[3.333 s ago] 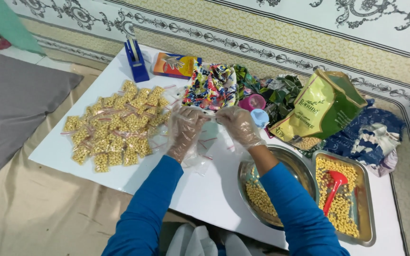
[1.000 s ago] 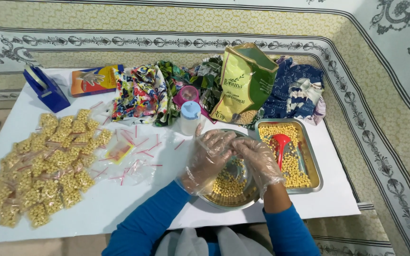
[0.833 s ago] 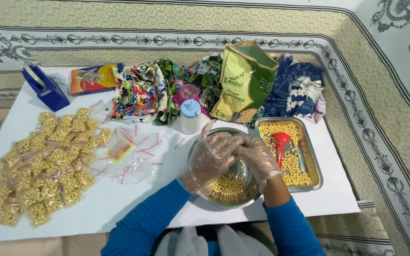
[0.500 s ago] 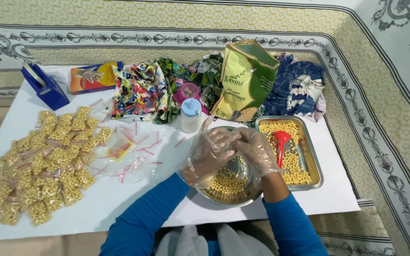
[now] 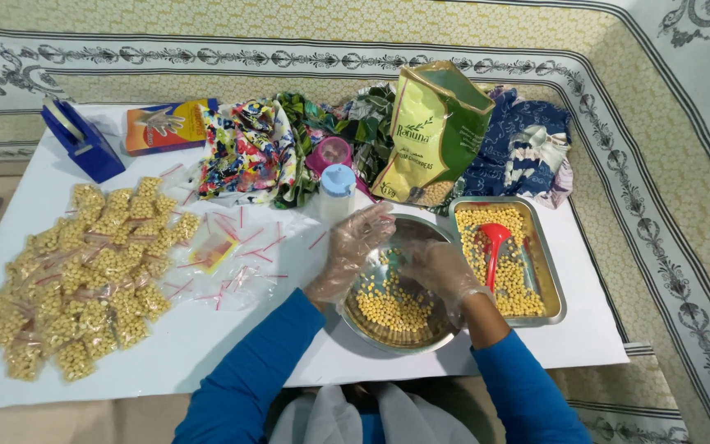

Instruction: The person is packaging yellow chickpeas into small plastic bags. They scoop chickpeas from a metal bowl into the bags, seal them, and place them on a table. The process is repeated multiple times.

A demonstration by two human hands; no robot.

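Note:
Both my hands wear thin clear plastic gloves and hover over a round steel bowl [image 5: 396, 347] with a layer of chickpeas at its bottom. My left hand [image 5: 357, 247] is at the bowl's left rim, fingers pointing right. Curled over the bowl's middle is my right hand [image 5: 439, 267]. Between them they seem to pinch a small clear bag [image 5: 389, 256] with a few chickpeas in it; its outline is hard to make out. Blue sleeves cover both arms.
Right of the bowl a rectangular steel tray [image 5: 550, 271] holds chickpeas and a red scoop [image 5: 493, 245]. Behind stand a green pouch [image 5: 437, 131], a blue-capped white bottle [image 5: 338, 193], a pink tub [image 5: 330, 152] and patterned cloths [image 5: 244, 152]. Several filled small bags [image 5: 84, 271], empty bags [image 5: 236, 267] and a blue tape dispenser [image 5: 80, 140] lie left.
About three seconds ago my hands were over the table's middle by the empty bags; they then moved right, over the bowl. In the last second they stayed there and drew slightly apart.

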